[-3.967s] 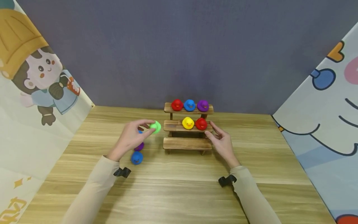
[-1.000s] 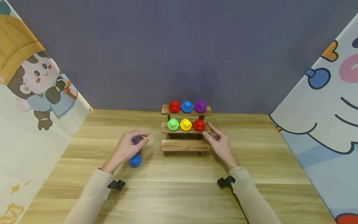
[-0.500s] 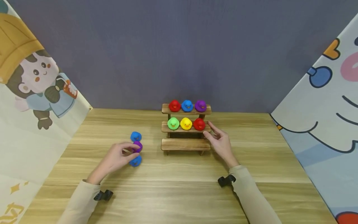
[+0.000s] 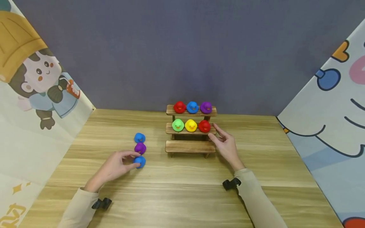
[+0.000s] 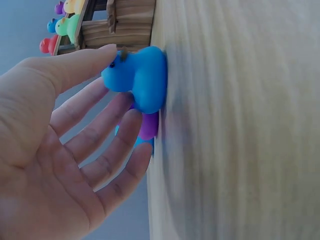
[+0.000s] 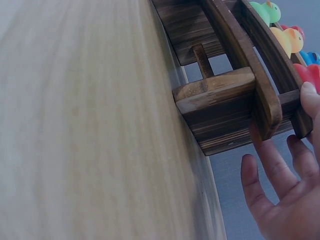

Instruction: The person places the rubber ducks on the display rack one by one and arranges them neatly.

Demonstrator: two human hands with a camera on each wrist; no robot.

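Note:
My left hand [image 4: 118,165] has its thumb and fingers around the nearest blue rubber duck [image 4: 139,162], which sits on the table. In the left wrist view the thumb lies against the head of that blue duck [image 5: 145,80], with the fingers on its other side. Just behind it are a purple duck [image 4: 140,148] and another blue duck [image 4: 139,138]. My right hand [image 4: 226,146] holds the right end of the middle step of a three-step wooden stand [image 4: 190,146]. The right wrist view shows the thumb at that step's end.
On the top step sit red [image 4: 179,107], blue [image 4: 192,107] and purple [image 4: 206,108] ducks. Green [image 4: 178,125], yellow [image 4: 191,125] and red [image 4: 204,126] ducks line the middle one. A grey wall [image 4: 182,57] rises behind the table [image 4: 176,196], with printed panels either side.
The green duck went from my left hand onto the middle step's left end. That hand then came back left and down to the nearest blue duck. My right hand stayed at the stand.

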